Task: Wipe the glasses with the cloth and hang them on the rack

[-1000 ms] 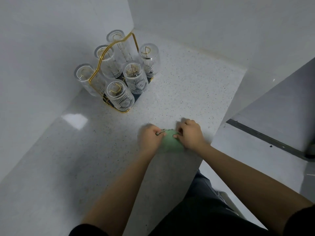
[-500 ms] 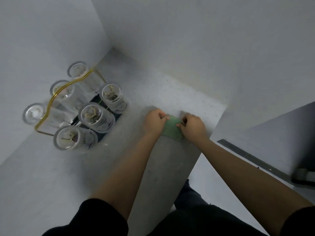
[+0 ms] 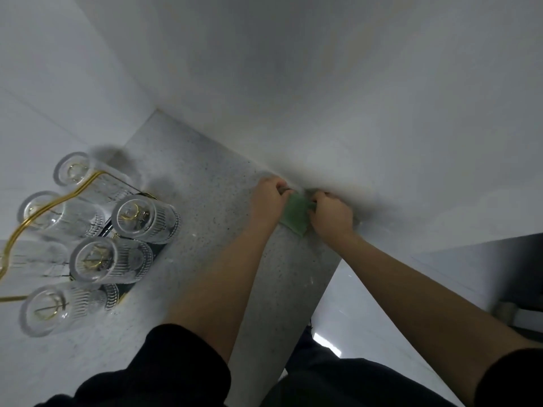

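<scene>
A green cloth (image 3: pixel 296 213) lies on the speckled counter (image 3: pixel 205 183) close to the back wall. My left hand (image 3: pixel 269 196) grips its left edge and my right hand (image 3: pixel 330 211) grips its right edge, fingers curled. A gold wire rack (image 3: pixel 55 198) stands at the left of the counter. Several ribbed clear glasses hang upside down on it, the nearest to my hands being one glass (image 3: pixel 144 215) at its right side. Both hands are well to the right of the rack.
White walls meet in a corner behind the counter. The counter's right edge (image 3: pixel 326 286) drops to a pale floor (image 3: pixel 367 327). A dark cabinet (image 3: pixel 499 268) stands at the right. My dark sleeves fill the bottom of the view.
My hands have carried the green cloth further back toward the wall. The view has tipped down and closer, so the rack now sits lower left.
</scene>
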{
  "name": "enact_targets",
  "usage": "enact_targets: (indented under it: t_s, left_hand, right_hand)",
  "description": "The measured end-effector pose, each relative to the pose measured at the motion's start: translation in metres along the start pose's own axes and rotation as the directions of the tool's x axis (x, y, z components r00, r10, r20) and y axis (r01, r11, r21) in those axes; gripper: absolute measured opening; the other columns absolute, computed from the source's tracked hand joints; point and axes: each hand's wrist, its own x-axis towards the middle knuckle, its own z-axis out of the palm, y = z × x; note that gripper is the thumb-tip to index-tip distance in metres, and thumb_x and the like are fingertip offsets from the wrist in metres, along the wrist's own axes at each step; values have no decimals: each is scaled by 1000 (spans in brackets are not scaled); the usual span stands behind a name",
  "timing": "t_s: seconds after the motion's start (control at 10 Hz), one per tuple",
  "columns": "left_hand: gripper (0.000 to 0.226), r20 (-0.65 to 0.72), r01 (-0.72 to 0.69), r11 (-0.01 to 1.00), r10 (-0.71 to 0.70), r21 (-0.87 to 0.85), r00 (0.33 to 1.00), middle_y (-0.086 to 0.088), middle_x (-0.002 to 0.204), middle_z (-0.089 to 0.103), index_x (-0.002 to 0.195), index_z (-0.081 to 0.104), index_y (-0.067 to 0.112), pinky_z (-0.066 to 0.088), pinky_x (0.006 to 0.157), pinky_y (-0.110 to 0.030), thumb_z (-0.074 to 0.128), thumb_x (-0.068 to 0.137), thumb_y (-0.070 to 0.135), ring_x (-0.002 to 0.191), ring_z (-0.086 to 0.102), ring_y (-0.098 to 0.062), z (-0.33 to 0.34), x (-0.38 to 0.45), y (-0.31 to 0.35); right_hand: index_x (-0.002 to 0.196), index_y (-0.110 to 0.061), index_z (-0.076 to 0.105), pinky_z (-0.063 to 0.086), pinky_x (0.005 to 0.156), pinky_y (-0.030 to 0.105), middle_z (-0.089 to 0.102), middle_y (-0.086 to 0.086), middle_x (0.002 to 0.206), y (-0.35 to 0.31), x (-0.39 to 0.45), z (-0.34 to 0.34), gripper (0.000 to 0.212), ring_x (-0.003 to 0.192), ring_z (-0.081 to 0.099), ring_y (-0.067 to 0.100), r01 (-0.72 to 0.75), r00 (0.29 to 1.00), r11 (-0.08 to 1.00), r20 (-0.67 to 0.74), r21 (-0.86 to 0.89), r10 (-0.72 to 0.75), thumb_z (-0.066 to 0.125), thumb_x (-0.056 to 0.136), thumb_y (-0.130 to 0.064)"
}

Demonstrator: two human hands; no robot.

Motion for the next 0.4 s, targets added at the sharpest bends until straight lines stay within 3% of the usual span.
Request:
enact_targets:
  t_s: [0.2, 0.3, 0.4]
  left_hand:
    - [40, 46, -25, 999, 24, 30, 999, -17, 127, 57, 128, 56, 3, 41, 91, -26, 63, 93, 19, 113, 57, -28, -11, -8, -3]
    - [40, 52, -71, 995, 67, 69, 996, -18, 127, 58, 128, 57, 3, 42, 91, -29, 64, 93, 19, 112, 58, -30, -34, -23, -4]
    - [37, -35, -102, 994, 103, 37, 994, -15, 126, 57, 126, 60, 7, 42, 87, -27, 62, 94, 24, 100, 63, -30, -61, -40, 0]
  right_hand:
    - [125, -11, 47, 30, 62, 30, 51, 9, 131, -13, -9, -13, 35, 96, 61, 33, 73, 997, 984, -14, -166, -76, 45, 91, -13]
    - [126, -12, 46, 34, 65, 31, 47, 8, 135, -31, -15, -23, 36, 99, 61, 33, 89, 996, 982, 10, -163, -89, 48, 91, -15]
    - [123, -12, 51, 43, 73, 34, 53, 11, 124, -55, -23, -41, 33, 103, 59, 33, 142, 988, 983, -42, -113, -148, 49, 91, -23]
